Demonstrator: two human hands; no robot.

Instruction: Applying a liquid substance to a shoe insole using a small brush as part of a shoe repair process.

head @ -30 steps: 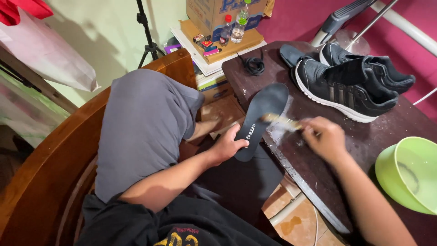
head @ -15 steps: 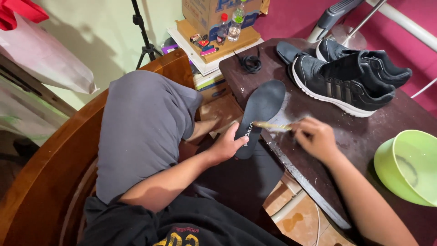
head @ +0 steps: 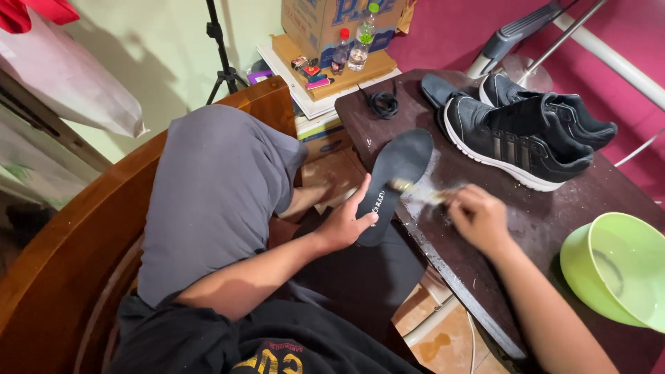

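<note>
Head view: left hand (head: pixel 344 223) grips the heel end of a dark insole (head: pixel 393 181), thumb across its top, the insole slanting from the table edge (head: pixel 443 277) toward the lap, toe end resting on the dark tabletop; right hand (head: pixel 478 217) is closed around a small brush (head: pixel 415 190), bristle end touching the insole near mid-length, handle blurred; wet, soapy streaks lie on the table just beside the brush; a pair of black sneakers (head: pixel 519 138) stands behind, loose black laces (head: pixel 382 104) near the far corner, green basin (head: pixel 616 270) with water to the right, well apart from the insole; judgement: scrubbing goes best with the insole pinned flat against the table edge, short strokes along its length, the basin kept within reach for rinsing the bristles
</note>
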